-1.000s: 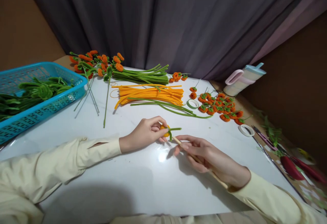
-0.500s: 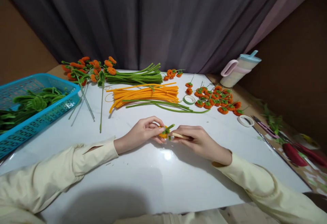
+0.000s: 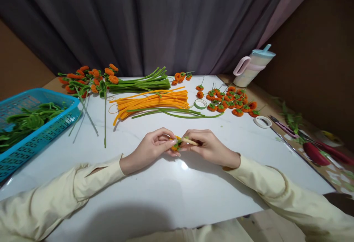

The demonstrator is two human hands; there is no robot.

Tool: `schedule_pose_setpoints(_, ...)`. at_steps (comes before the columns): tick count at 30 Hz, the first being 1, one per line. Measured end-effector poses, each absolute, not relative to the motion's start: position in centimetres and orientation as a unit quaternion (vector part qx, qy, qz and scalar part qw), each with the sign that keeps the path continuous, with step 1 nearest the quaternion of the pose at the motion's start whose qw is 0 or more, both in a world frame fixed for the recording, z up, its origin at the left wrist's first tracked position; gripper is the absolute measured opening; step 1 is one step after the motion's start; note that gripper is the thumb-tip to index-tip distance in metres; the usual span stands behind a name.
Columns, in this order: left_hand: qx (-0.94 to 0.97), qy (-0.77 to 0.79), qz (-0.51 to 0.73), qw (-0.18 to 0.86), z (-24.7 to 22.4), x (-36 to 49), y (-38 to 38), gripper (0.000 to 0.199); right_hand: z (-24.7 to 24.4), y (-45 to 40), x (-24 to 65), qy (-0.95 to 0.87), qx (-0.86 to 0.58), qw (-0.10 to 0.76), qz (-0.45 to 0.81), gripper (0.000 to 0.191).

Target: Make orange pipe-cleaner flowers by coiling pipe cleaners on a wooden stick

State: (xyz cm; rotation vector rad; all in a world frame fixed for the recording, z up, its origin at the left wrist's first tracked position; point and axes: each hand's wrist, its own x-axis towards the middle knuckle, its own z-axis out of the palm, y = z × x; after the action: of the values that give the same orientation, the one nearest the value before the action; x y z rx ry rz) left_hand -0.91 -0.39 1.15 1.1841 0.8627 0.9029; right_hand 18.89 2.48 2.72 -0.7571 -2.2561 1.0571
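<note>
While leafy green chenille pieces (image 3: 33,121) lie in the blue basket (image 3: 41,135) and the orange chenille heads (image 3: 110,71) beyond it look made up, the green chenille stems (image 3: 143,83) and yellow-orange chenille stems (image 3: 155,101) lie in bundles, unshaped. Over the white tabletop (image 3: 163,190), the left hand (image 3: 149,150) pinches a small yellow-orange chenille head (image 3: 174,147), apparently part-made, its green bits against a pale wooden stick (image 3: 189,141) gripped in the right hand's (image 3: 214,146) curled fingers. Farther right, many green-capped orange heads (image 3: 238,112) look formed.
</note>
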Motion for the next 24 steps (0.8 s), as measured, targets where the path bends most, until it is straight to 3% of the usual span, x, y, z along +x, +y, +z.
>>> schedule_pose_setpoints(10, 0.554, 0.4, 0.441, 0.582, 1.1, -0.5, -0.6, 0.024, 2.8, 1.9, 18.6, -0.829, -0.316, 0.272, 0.372, 0.007)
schedule_pose_setpoints(24, 0.538, 0.385, 0.435, 0.61, 1.2, -0.7, -0.6, 0.029, 1.9, 1.3, 18.2, -0.826, -0.332, 0.337, 0.306, 0.008)
